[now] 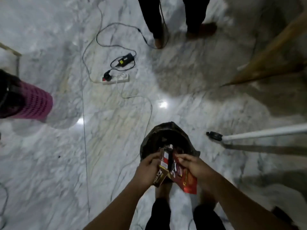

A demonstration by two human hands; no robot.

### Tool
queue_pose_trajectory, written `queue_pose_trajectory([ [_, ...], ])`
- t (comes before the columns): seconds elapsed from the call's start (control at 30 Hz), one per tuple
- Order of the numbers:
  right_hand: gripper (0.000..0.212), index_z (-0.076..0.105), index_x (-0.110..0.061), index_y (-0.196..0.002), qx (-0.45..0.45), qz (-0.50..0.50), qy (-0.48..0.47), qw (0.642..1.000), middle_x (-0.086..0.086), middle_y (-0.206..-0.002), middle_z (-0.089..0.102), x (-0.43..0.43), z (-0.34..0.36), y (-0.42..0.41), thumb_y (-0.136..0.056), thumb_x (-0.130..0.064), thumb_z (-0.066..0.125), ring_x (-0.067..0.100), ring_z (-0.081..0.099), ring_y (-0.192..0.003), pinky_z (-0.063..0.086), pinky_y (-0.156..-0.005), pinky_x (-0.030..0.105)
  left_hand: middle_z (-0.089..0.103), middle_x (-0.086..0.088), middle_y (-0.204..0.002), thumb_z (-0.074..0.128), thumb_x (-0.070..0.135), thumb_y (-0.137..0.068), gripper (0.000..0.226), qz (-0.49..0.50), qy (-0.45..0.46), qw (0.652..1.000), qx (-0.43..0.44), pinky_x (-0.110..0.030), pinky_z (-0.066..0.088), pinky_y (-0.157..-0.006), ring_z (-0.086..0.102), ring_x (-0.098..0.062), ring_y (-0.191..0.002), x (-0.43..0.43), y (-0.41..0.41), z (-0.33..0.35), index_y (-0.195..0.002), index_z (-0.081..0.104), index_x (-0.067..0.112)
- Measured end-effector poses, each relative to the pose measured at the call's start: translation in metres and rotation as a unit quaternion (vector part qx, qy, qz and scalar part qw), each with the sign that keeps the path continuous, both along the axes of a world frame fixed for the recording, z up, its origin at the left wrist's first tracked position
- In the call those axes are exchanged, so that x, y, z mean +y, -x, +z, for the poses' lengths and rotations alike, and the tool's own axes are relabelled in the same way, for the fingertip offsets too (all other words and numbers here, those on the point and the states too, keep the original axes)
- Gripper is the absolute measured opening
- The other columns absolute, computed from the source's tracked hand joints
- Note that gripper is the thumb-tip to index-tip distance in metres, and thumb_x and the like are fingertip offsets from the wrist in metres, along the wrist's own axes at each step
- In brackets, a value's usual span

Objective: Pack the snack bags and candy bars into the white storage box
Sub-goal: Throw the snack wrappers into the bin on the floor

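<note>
I stand over a marble floor with both arms stretched down. My left hand [147, 168] grips a brown and gold candy bar pack [160, 175] with a red and white end. My right hand [193, 165] pinches a red snack bag [186, 179] by its upper edge. Both packs overlap between my hands, right above a dark crumpled bag [167, 136] that stands open on the floor. No white storage box is in view.
A white power strip [116, 78] with a black adapter [123, 61] and looping cables lies ahead on the floor. A pink perforated basket [34, 103] sits at the left. A white tripod leg [259, 133] reaches in from the right. Another person's legs [176, 19] stand at the top.
</note>
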State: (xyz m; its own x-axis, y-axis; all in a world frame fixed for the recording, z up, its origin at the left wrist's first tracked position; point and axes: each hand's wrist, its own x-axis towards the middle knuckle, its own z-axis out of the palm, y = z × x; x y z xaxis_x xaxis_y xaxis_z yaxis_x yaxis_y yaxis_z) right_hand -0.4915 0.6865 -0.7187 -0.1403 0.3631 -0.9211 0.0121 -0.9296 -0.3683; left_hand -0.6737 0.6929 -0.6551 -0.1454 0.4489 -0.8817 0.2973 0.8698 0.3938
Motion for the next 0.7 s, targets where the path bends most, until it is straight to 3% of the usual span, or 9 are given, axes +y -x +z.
queue_pose_trajectory([
  [0.1,0.026,0.065,-0.010,-0.121,0.000,-0.004,0.005,1.000,0.012,-0.097,0.072,0.006,-0.063,0.014,-0.099,-0.014,0.052,0.021,0.069,-0.076,0.057,-0.076,0.039,0.070,0.003,-0.106,0.048,0.023,-0.100,0.026,0.029,0.010,0.999,-0.015,-0.043,0.056,-0.092,0.068,-0.018,-0.096,0.011,0.000,-0.057,-0.115,0.066,0.032],
  [0.17,0.025,0.064,-0.024,-0.120,-0.014,0.032,0.016,0.999,0.006,-0.097,0.069,0.012,-0.083,0.021,-0.100,-0.025,0.049,0.017,0.065,-0.071,0.051,-0.062,0.029,0.066,0.002,-0.116,0.047,0.032,-0.102,0.031,0.030,0.011,0.999,-0.009,-0.043,0.053,-0.097,0.065,-0.018,-0.101,0.013,0.001,-0.087,-0.130,0.060,0.032],
  [0.23,0.024,0.063,-0.031,-0.118,-0.036,0.058,0.034,0.997,0.008,-0.107,0.069,0.012,-0.097,0.022,-0.099,-0.031,0.050,0.020,0.064,-0.079,0.049,-0.063,0.029,0.061,0.002,-0.129,0.046,0.041,-0.101,0.039,0.014,0.019,1.000,0.000,-0.043,0.050,-0.100,0.060,-0.021,-0.113,0.010,0.005,-0.109,-0.139,0.052,0.034],
  [0.33,0.020,0.065,-0.028,-0.112,-0.076,0.067,0.034,0.994,0.008,-0.111,0.070,0.008,-0.093,0.020,-0.097,-0.028,0.054,0.021,0.066,-0.087,0.050,-0.067,0.031,0.053,-0.001,-0.143,0.045,0.042,-0.100,0.046,-0.026,0.020,0.999,0.010,-0.048,0.045,-0.107,0.053,-0.025,-0.128,0.005,0.010,-0.113,-0.145,0.045,0.032],
  [0.53,0.012,0.069,-0.021,-0.096,-0.117,0.049,0.004,0.992,0.008,-0.094,0.068,0.006,0.009,0.001,-0.094,-0.021,0.058,0.020,0.062,-0.077,0.045,-0.063,0.028,0.056,-0.001,-0.141,0.050,0.035,-0.098,0.048,-0.172,0.019,0.985,-0.012,-0.039,0.046,-0.108,0.055,-0.024,-0.127,0.011,0.011,-0.025,-0.145,0.046,0.024],
  [0.63,0.012,0.070,-0.019,-0.095,-0.135,0.042,-0.033,0.989,0.007,-0.088,0.066,0.008,0.101,-0.012,-0.094,-0.021,0.057,0.019,0.060,-0.073,0.042,-0.064,0.030,0.060,-0.005,-0.136,0.049,0.034,-0.099,0.043,-0.295,-0.012,0.955,0.003,-0.031,0.046,-0.102,0.056,-0.026,-0.123,0.026,-0.005,0.059,-0.140,0.051,0.023],
  [0.7,0.013,0.069,-0.024,-0.090,-0.149,0.023,-0.053,0.987,0.007,-0.089,0.069,0.006,0.169,-0.021,-0.092,-0.021,0.057,0.019,0.063,-0.073,0.043,-0.066,0.030,0.054,-0.008,-0.143,0.049,0.037,-0.098,0.047,-0.359,-0.052,0.932,0.008,-0.036,0.044,-0.106,0.053,-0.029,-0.129,0.038,-0.022,0.121,-0.143,0.048,0.023],
])
